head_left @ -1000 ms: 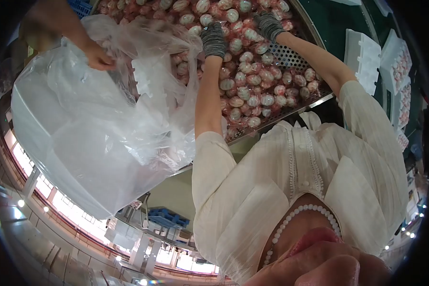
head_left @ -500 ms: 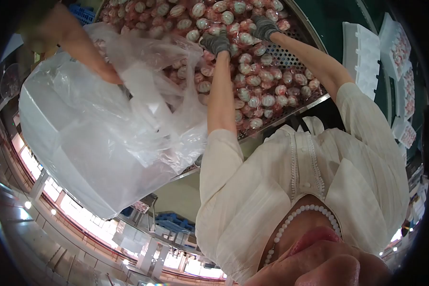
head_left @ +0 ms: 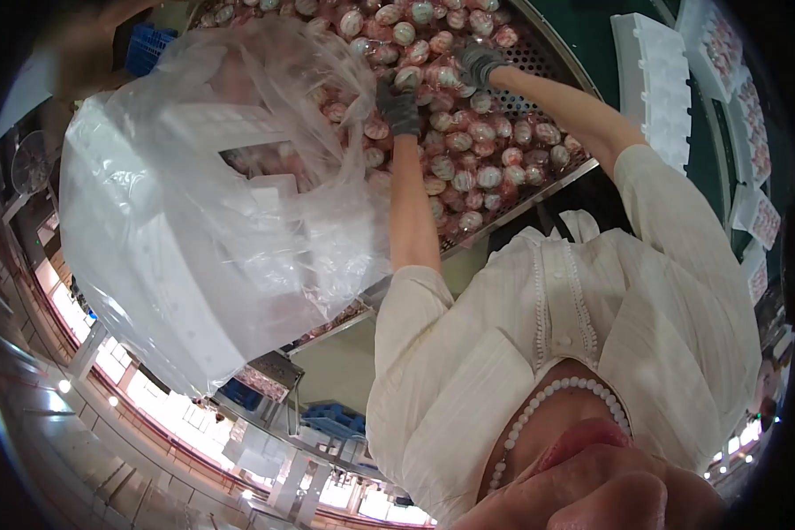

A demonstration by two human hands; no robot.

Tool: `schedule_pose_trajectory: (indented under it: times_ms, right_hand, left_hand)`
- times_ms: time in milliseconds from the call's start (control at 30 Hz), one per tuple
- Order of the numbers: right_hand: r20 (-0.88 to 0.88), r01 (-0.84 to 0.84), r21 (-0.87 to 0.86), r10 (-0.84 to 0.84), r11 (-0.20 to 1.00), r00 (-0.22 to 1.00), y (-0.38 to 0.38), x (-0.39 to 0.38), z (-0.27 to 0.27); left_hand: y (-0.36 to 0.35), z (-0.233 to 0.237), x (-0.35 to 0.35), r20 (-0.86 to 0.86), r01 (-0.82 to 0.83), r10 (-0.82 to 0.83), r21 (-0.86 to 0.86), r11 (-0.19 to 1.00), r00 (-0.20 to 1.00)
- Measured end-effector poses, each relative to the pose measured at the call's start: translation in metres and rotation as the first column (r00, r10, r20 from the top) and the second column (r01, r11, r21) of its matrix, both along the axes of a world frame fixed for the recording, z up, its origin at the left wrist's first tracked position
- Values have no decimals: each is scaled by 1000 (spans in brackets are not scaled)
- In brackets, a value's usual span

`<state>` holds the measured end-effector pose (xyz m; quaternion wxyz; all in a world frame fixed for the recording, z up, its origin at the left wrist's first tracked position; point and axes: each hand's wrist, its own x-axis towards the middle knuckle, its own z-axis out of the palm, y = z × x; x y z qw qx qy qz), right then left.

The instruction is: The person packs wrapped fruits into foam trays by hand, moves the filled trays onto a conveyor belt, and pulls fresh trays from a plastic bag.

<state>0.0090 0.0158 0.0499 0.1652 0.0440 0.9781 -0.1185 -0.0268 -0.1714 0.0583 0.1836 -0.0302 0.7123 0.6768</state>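
Note:
My left hand (head_left: 399, 108), in a grey glove, is closed around a round striped ball (head_left: 407, 78) in clear wrapping. Just to its right, my right hand (head_left: 480, 64), gloved the same way, reaches into the pile with its fingers curled; their tips are hidden among the balls. Many red-and-white wrapped balls (head_left: 488, 177) lie heaped on a perforated metal table (head_left: 526, 64). Left of my left arm bulges a large clear plastic bag (head_left: 150, 230) with white trays (head_left: 278, 238) showing through it.
Blurred at the upper left is another person's arm (head_left: 88, 62), near a blue basket (head_left: 147, 49). On the right stands a white moulded tray (head_left: 654, 88). Filled trays (head_left: 755, 216) line a green surface (head_left: 583, 35) beyond. Blue crates (head_left: 334, 420) appear behind below.
The other person's arm has drawn back from the bag toward the upper left. The bag has shifted and puffed upward. My left hand has come slightly nearer to me; my right hand has barely moved.

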Motion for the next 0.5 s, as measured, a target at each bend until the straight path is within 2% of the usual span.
schedule_pose_trajectory:
  times_ms: [33, 67, 100, 133, 167, 200, 233, 267, 333, 367, 400, 467, 500]
  right_hand:
    - [66, 26, 8, -27, 1000, 997, -2, 1, 5]
    - [61, 27, 6, -28, 1000, 998, 2, 6, 4]
    - [0, 164, -161, -166, 973, 986, 7, 11, 3]
    - [-36, 279, -332, -308, 901, 951, 11, 16, 1]
    - [-35, 307, -468, -365, 829, 931, 18, 26, 22]
    - [-40, 306, -471, -367, 827, 929, 26, 37, 31]
    - [230, 392, -876, -472, 280, 851, 37, 49, 36]
    - [500, 348, -846, -376, -404, 780, 44, 61, 42]
    - [548, 216, -627, -226, -749, 806, 52, 90, 65]
    - [569, 143, -559, -252, -817, 783, 51, 102, 76]
    - [572, 117, -573, -293, -811, 766, 54, 112, 82]
    - [579, 17, -492, -312, -870, 753, 60, 136, 98]
    - [568, -4, -501, -332, -865, 753, 61, 142, 111]
  left_hand:
    - [2, 6, 4, -10, 2, -2, 6, 1000, 1000]
    - [1, 12, 14, -27, -63, 66, 101, 993, 997]
    - [-1, 14, 22, -37, -126, 136, 192, 973, 990]
    - [-2, 15, 27, -45, -126, 137, 185, 975, 990]
    - [-4, 11, 34, 20, -92, 92, 422, 902, 996]
    - [-5, 10, 38, 73, -68, 28, 637, 768, 997]
    - [-3, 29, 47, 369, -298, -49, 815, 498, 928]
    - [-1, 38, 56, 367, -290, -64, 819, 495, 928]
    - [12, 54, 68, 391, -318, -287, 909, 268, 874]
    - [28, 71, 74, 501, -434, -277, 860, 269, 820]
    - [37, 73, 79, 494, -424, -308, 865, 268, 813]
    - [46, 66, 88, 428, -161, -253, 724, 671, 868]
    - [57, 55, 96, -183, 392, -353, 265, 881, 918]
